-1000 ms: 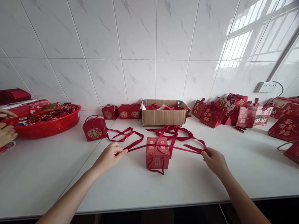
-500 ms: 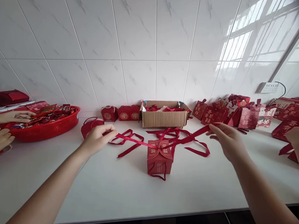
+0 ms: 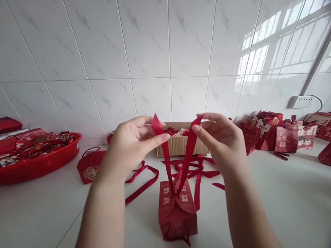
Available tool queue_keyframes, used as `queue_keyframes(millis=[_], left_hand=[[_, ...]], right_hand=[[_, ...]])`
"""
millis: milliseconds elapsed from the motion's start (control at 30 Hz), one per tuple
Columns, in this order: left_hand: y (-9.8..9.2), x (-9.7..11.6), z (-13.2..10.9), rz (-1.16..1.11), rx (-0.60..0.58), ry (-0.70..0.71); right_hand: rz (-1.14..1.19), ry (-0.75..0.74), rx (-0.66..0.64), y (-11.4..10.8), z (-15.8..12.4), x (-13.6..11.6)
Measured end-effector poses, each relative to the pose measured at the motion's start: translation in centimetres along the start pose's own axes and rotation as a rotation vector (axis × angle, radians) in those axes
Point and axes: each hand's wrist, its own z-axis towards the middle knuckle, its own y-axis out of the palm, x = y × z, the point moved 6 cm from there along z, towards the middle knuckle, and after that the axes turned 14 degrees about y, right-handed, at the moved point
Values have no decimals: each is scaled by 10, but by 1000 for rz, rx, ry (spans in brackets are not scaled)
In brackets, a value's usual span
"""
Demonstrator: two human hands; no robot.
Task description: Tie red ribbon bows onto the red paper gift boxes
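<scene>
Left hand (image 3: pixel 130 143) and right hand (image 3: pixel 225 141) have risen and drawn together since half a second ago. Left of the left grip stands a red basin (image 3: pixel 46 167); that grip pinches one strand of ribbon (image 3: pixel 167 162). Below and between both grips, the red box (image 3: pixel 169 209) sits on the table (image 3: pixel 144 231); the right grip pinches another strand.

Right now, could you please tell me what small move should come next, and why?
I would probably cross the left ribbon strand over the right strand, since the left hand and right hand each hold one, and both rise uncrossed from the closed top of the red box.
</scene>
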Motion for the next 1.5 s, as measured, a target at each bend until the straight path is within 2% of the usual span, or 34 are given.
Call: queue_keyframes(millis=[67,167,300,567,967,1200,1333,1500], left_hand=[[8,-7,-4,-109,134,-34],[18,-5,-10,-145,281,-4],[25,4,-12,-115,377,35],[27,7,-12,-151,413,113],[30,6,-12,-127,417,135],[29,9,-14,-129,471,195],[30,10,-15,-166,500,168],[32,8,-12,-199,432,176]], right_hand=[[45,8,-14,5,1,2],[85,13,-37,9,1,3],[81,-13,-13,9,-1,1],[45,-103,11,12,-8,-7],[5,-131,30,11,-9,-9],[-9,-138,40,11,-14,-12],[-25,-134,54,10,-16,-14],[-39,-117,54,10,-15,-13]])
